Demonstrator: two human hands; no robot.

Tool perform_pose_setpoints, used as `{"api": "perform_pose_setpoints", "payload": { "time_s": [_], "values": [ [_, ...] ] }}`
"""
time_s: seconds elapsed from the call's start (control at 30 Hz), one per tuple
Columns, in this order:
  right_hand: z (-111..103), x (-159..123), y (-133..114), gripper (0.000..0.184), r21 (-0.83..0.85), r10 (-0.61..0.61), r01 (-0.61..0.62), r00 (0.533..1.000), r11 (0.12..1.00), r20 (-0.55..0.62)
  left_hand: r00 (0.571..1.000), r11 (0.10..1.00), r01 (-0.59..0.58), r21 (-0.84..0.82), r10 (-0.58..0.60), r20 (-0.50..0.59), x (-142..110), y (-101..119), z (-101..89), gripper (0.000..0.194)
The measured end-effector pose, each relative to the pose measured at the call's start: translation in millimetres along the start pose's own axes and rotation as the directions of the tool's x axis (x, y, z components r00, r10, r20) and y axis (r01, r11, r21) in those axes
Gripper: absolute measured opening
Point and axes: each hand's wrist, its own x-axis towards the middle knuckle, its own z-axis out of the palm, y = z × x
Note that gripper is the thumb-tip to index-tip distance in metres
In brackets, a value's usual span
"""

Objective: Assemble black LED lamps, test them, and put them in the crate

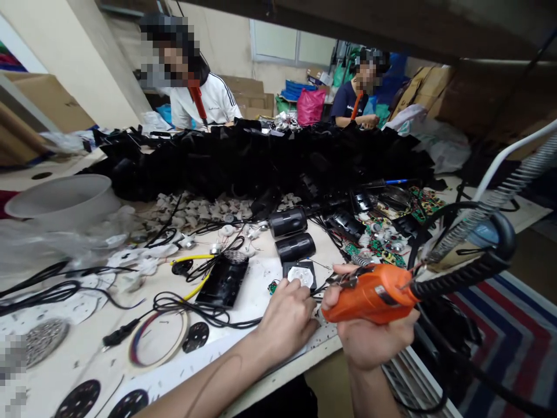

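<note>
An orange electric screwdriver point(369, 295) with a thick black cable lies in my right hand point(376, 342), fingers wrapped round its body. Its tip points left and away from me, towards the work spot. My left hand point(288, 310) rests at the table's front edge with curled fingers; what they pinch is hidden. Just beyond those fingers, a white disc-like part point(301, 276) sits on a black square piece point(292, 267). A small green circuit board point(272, 287) lies to the left of it. Two black cylindrical housings point(294, 248) lie behind.
A black casing point(224, 281) with a cable and a tape roll point(160, 339) lie left. A dish of screws point(46, 342) stands far left. Black parts point(261, 157) heap across the back; circuit boards point(394, 258) lie right. Two people point(209, 98) sit opposite. A spring-wrapped stand point(487, 203) rises right.
</note>
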Motion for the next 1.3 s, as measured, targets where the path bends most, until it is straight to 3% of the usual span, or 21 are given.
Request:
{"api": "perform_pose_setpoints", "payload": {
  "time_s": [0.3, 0.47, 0.53, 0.67, 0.73, 0.83, 0.9, 0.97, 1.03, 1.1, 1.13, 1.2, 1.3],
  "values": [
    [-2, -3, -6, 0.052, 0.080, -0.060, 0.060, 0.998, 0.995, -0.001, 0.999, 0.999, 0.009, 0.043, -0.011, 0.052, 0, 2, 10.2, 0.014],
    [-5, -3, -2, 0.050, 0.054, -0.060, 0.059, 0.998, 0.997, 0.023, 0.998, 0.997, -0.003, 0.075, 0.008, -0.067, 5, -4, -16.3, 0.024],
    [-7, -3, 0, 0.047, 0.062, -0.058, 0.058, 0.998, 0.996, 0.010, 0.996, 0.993, 0.031, 0.112, -0.021, -0.089, 15, -7, -30.1, 0.016],
    [-11, -5, 5, 0.049, 0.029, -0.077, 0.077, 0.997, 0.997, 0.016, 0.997, 0.988, 0.057, 0.144, -0.063, 0.038, 38, -14, -43.8, 0.036],
    [-12, -2, 11, 0.051, 0.003, -0.092, 0.092, 0.996, 0.996, 0.003, 0.993, 0.988, 0.060, 0.139, -0.073, 0.088, 41, -19, -45.6, 0.032],
    [-12, 10, 28, 0.058, 0.005, -0.164, 0.164, 0.985, 0.986, -0.061, 0.996, 0.995, 0.090, 0.036, -0.091, 0.026, 32, -31, -48.9, 0.030],
    [-10, 21, 41, 0.063, 0.014, -0.197, 0.199, 0.974, 0.980, -0.111, 0.983, 0.971, 0.146, -0.190, -0.163, -0.079, 21, -43, -51.4, 0.030],
    [-6, 32, 53, 0.059, 0.010, -0.187, 0.191, 0.969, 0.982, -0.165, 0.939, 0.834, 0.199, -0.514, -0.312, -0.143, 8, -57, -52.1, 0.029],
    [0, 40, 63, 0.054, 0.004, -0.168, 0.173, 0.963, 0.985, -0.209, 0.892, 0.543, 0.213, -0.813, -0.448, -0.066, -5, -69, -50.3, 0.031],
    [6, 41, 70, 0.054, 0.013, -0.151, 0.157, 0.967, 0.988, -0.204, 0.864, 0.221, 0.193, -0.956, -0.501, 0.059, -17, -76, -47.7, 0.037],
    [9, 40, 73, 0.055, 0.022, -0.145, 0.152, 0.971, 0.988, -0.188, 0.856, 0.100, 0.183, -0.978, -0.506, 0.108, -22, -78, -46.7, 0.041],
    [14, 35, 78, 0.060, 0.025, -0.137, 0.141, 0.983, 0.990, -0.121, 0.848, -0.040, 0.182, -0.982, -0.499, 0.178, -31, -79, -45.9, 0.046],
    [19, 27, 82, 0.060, -0.013, -0.154, 0.154, 0.987, 0.988, -0.037, 0.860, -0.124, 0.210, -0.970, -0.449, 0.243, -38, -77, -45.4, 0.050]
  ]
}}
